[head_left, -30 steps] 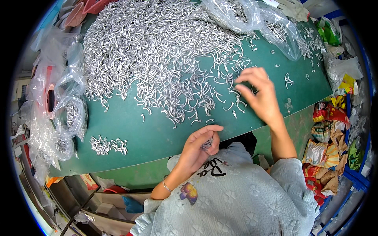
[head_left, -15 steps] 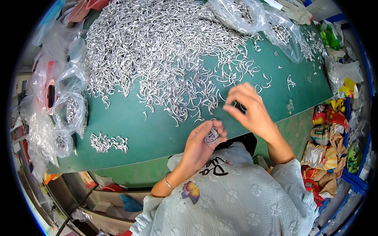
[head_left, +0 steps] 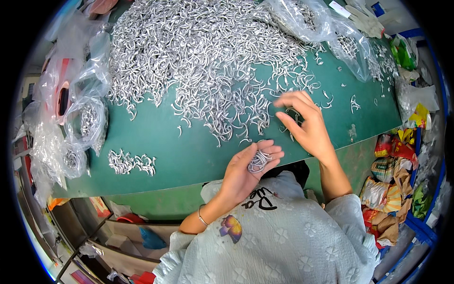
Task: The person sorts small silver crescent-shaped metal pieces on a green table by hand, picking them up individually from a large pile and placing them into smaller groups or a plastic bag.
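Note:
My left hand (head_left: 236, 177) is at the table's front edge, palm up and cupped around a bunch of small curved silver metal pieces (head_left: 259, 162). Its fingers are partly uncurled, so the bunch shows in the palm. To the right, my right hand (head_left: 309, 125) is over the table with thumb and fingers apart. A few curved pieces show in the gap between its thumb and fingers; they appear to lie on the table, and I see nothing gripped. Beyond both hands spreads a large heap of the same curved pieces (head_left: 189, 52).
On the green table (head_left: 189, 161), a small group of curved pieces (head_left: 131, 162) lies at the left. Clear plastic bags holding pieces stand at the left (head_left: 87, 123) and far right (head_left: 350, 45). Colourful packages (head_left: 380, 191) are stacked right of the table.
My left hand has loosened its fingers, showing more of the bunch. My right hand's thumb and fingers have spread further apart. The view has shifted slightly.

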Tool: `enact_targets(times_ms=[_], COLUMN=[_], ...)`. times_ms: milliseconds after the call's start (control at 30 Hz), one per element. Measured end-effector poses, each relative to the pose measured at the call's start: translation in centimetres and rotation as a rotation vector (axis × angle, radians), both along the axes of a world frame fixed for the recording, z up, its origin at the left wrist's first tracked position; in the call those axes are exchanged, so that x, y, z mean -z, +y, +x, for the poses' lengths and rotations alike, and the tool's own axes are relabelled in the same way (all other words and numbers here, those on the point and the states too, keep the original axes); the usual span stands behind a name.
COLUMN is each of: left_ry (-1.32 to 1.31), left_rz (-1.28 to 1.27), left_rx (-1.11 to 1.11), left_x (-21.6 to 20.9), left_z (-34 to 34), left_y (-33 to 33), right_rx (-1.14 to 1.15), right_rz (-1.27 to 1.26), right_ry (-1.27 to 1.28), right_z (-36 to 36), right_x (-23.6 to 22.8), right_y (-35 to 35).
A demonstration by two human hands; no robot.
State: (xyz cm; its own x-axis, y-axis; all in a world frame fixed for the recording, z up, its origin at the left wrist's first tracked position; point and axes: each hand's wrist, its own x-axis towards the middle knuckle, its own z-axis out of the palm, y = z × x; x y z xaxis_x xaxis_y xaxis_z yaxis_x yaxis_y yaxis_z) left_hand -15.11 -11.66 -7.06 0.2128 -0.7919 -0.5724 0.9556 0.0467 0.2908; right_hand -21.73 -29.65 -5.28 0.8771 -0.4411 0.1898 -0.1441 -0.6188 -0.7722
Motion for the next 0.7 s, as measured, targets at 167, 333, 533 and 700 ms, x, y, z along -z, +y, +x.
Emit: enact_targets(times_ms=[167, 333, 533, 700], left_ry=[0.309, -0.001, 0.171, 0.118], left_rz=[-0.557, 0.052, 0.056, -0.022], left_rx=[0.058, 0.07, -0.052, 0.032], left_x=[4.4, -0.2, -0.5, 0.0], left_z=[0.5, 0.2, 0.5, 0.7], left_y=[2.2, 0.7, 1.0, 1.6], right_rx=[-0.228, -0.106, 0.084, -0.104], right_rz=[-0.36, -0.117, -0.274, -0.331], right_ry=[-0.002, 0.067, 0.022, 0.043], right_z=[1.5, 0.0, -0.3, 1.4], right_x=[1.4, 2.5, 1.1, 1.5], right_y=[1.0, -1.4, -0.8, 2.2])
